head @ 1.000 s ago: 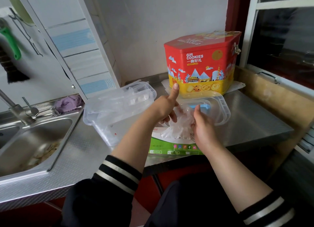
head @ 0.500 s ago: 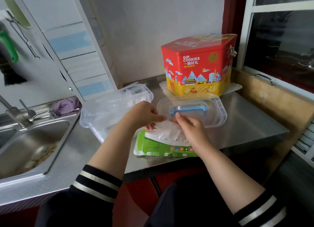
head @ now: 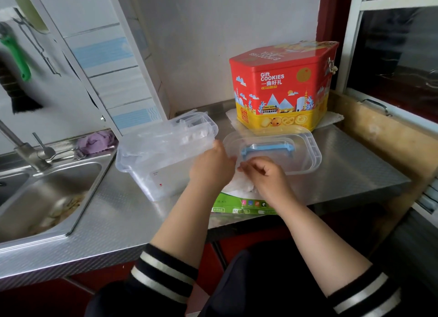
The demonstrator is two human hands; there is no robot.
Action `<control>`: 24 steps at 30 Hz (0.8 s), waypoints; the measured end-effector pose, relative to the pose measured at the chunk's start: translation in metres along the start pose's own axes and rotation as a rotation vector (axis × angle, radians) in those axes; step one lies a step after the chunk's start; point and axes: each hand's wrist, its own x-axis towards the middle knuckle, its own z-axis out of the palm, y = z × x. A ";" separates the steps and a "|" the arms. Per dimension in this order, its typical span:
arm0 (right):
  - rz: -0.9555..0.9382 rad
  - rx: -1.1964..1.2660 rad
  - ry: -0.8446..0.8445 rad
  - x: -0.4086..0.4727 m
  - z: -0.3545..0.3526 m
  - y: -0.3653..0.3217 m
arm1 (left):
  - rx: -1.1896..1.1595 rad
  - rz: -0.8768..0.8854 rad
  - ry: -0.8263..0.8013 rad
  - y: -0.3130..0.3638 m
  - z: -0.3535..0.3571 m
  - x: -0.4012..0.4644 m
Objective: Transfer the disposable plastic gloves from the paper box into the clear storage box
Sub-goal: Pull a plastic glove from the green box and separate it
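Note:
A green and white paper box (head: 238, 205) lies at the counter's front edge, with a crumpled wad of clear plastic gloves (head: 239, 185) on top of it. My left hand (head: 212, 168) curls down onto the left side of the wad, close to the clear storage box (head: 163, 165). That box stands open to the left with filmy gloves inside. My right hand (head: 264, 177) sits over the right side of the wad and its curled fingertips pinch the film near my left hand. Both hands hide most of the wad.
The storage box's clear lid with a blue handle (head: 272, 149) lies upside down behind my hands. A red and yellow cookie tin (head: 282, 86) stands at the back. A steel sink (head: 47, 198) with a tap is on the left, and a window ledge on the right.
Both hands came down from a raised position, where the left thumb pointed up. They now sit close together on the glove wad over the paper box.

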 end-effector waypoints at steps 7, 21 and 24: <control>0.024 -0.065 0.016 0.001 0.001 0.005 | -0.551 -0.300 -0.134 -0.021 0.004 -0.020; 0.078 -0.073 -0.150 -0.010 0.002 -0.009 | -0.401 -0.056 0.181 0.002 0.002 -0.006; 0.041 -0.326 -0.229 -0.015 0.004 -0.011 | -0.383 0.014 0.200 -0.002 -0.009 -0.001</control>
